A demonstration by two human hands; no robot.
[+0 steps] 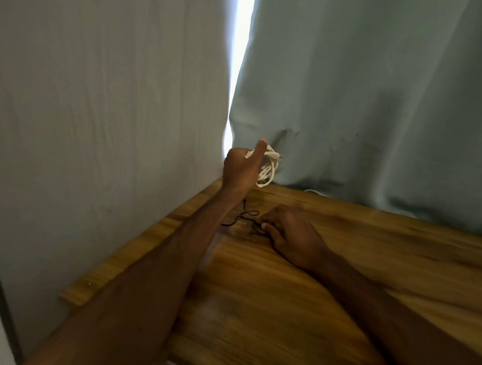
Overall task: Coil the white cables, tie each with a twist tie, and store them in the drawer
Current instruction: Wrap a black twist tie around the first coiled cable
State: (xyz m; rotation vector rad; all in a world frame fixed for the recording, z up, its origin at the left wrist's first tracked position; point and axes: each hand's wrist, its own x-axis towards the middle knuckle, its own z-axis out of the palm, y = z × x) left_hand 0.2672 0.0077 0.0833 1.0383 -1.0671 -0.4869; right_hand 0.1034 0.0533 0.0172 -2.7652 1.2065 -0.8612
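Observation:
My left hand (pixel 241 167) is raised above the far corner of the wooden table (pixel 298 293), shut on a coiled white cable (pixel 269 169) whose loops hang down and whose plug ends stick out to the right. On the tabletop my right hand (pixel 292 236) lies palm down, its fingertips touching thin black twist ties (pixel 245 216) that are strewn in loose curls below the left hand. Whether it pinches one I cannot tell. The drawer is out of view.
Pale green curtains (pixel 360 104) hang right behind the table's back edge, with a bright gap (pixel 243 46) between them. A bit of white cable (pixel 312 190) peeks from under the right curtain. The table's left edge (pixel 128 249) runs along the left curtain.

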